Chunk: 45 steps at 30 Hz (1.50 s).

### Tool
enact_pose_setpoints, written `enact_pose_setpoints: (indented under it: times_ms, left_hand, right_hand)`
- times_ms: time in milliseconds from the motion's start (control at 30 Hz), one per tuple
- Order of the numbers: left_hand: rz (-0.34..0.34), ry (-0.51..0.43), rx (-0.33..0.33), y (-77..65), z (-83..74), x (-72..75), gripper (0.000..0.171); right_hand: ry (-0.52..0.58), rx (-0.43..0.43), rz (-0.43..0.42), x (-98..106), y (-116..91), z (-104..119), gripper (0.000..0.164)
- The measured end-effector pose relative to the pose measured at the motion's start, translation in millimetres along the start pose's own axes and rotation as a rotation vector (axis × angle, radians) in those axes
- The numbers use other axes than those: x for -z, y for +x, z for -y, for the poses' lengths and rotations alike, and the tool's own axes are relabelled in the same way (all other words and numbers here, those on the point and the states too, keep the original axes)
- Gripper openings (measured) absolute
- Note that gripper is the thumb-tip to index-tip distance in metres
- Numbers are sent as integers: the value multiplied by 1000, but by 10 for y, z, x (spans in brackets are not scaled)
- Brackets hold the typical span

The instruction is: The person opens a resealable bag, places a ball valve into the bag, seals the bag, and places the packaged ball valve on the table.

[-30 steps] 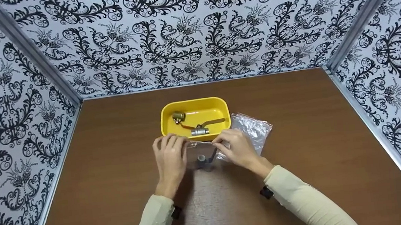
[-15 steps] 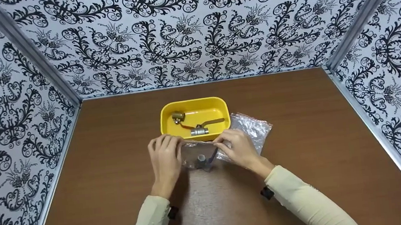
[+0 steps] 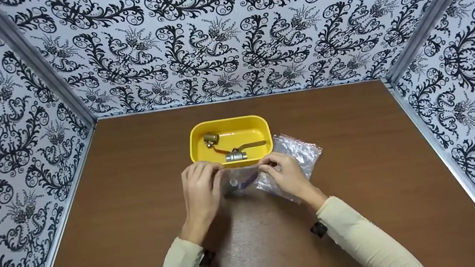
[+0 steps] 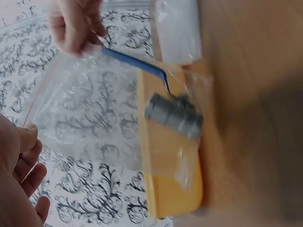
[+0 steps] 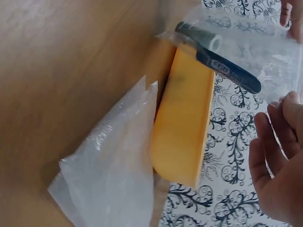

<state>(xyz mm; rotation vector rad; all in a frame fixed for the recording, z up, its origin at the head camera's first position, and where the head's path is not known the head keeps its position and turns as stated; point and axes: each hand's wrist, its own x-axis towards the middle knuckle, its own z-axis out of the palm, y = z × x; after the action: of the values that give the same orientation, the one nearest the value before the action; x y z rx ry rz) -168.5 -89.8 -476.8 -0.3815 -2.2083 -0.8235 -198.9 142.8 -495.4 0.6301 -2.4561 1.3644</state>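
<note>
Both hands hold a clear zip bag (image 4: 94, 109) up by the corners of its top edge, in front of the yellow tray. My left hand (image 3: 201, 191) pinches one corner between thumb and forefinger; my right hand (image 3: 288, 175) pinches the other. Inside the bag lies a grey metal ball valve (image 4: 173, 116), low in the bag. Its blue lever handle (image 5: 229, 71) slants up toward the right hand, with lettering visible in the right wrist view. In the left wrist view the bag overlaps the tray.
The yellow tray (image 3: 265, 124) sits behind the hands on the brown table (image 3: 135, 160). It holds a brass valve (image 3: 211, 139) and a silver valve (image 3: 236, 156) with a lever. Flat clear plastic bags (image 3: 305, 155) lie at its right. Patterned walls (image 3: 229, 42) enclose the table.
My left hand moved left, stretching the bag's top edge, then came back right. My right hand shifted slightly right. The valve in the bag moved slightly left and its handle swung to a flatter slant.
</note>
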Motion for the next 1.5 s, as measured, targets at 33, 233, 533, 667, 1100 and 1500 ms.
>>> enact_pose_setpoints:
  times_ms: [33, 233, 533, 667, 1100, 1500]
  left_hand:
    - [1, -12, 3, 8, -26, 6, 5]
    - [-16, -72, 31, 51, -138, 28, 10]
    - [-59, -119, 56, 85, -219, 39, 4]
    - [-78, -109, 36, 83, -199, 26, 3]
    - [-62, -69, 45, 21, -93, -50, 5]
    - [37, 26, 33, -88, -22, -101, 11]
  right_hand:
    - [42, -29, 17, -9, -8, -11, 8]
    - [242, -173, 168, -117, -117, -77, 34]
    - [410, -188, 231, -233, -173, -29, 34]
    - [450, -195, 197, -188, -161, 89, 24]
    - [364, -277, 53, -128, -183, -55, 28]
    - [106, -293, -24, 183, -192, -268, 36]
